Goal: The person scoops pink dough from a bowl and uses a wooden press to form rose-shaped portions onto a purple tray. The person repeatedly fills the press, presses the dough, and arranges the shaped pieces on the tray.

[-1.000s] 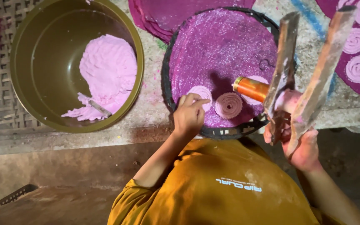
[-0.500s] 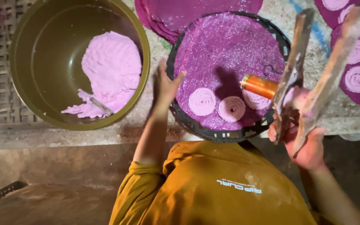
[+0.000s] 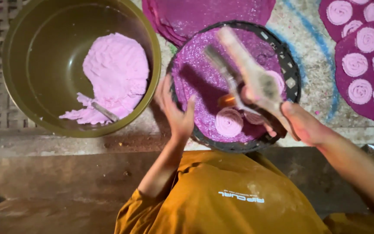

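Olive-green basin [image 3: 27, 65] fills the upper left of the frame, its rim near the round tray. Pale pink dough [image 3: 113, 73] lies against its right inner wall, with a thin metal utensil [image 3: 104, 112] resting at the dough's lower edge.

Black woven tray [image 3: 293, 82] sits at centre, lined with a glittery purple sheet [image 3: 195, 82]. One pink spiral disc [image 3: 229, 122] lies near the tray's lower rim; the upper left of the sheet is bare. More purple sheets [image 3: 221, 13] are stacked just above the tray, and a further sheet [image 3: 369, 108] carrying pink spirals occupies the upper right corner.

Right hand [image 3: 301, 125] is closed around a two-armed wooden press [image 3: 249, 73]. Its long axis runs diagonally from the hand at lower right up toward upper left, over the tray's middle; the arms are blurred. An orange barrel [image 3: 227, 100] shows beneath it.

Left hand [image 3: 174, 108] is spread, fingers apart, at the tray's left rim, between basin and tray; whether it touches the rim cannot be told.
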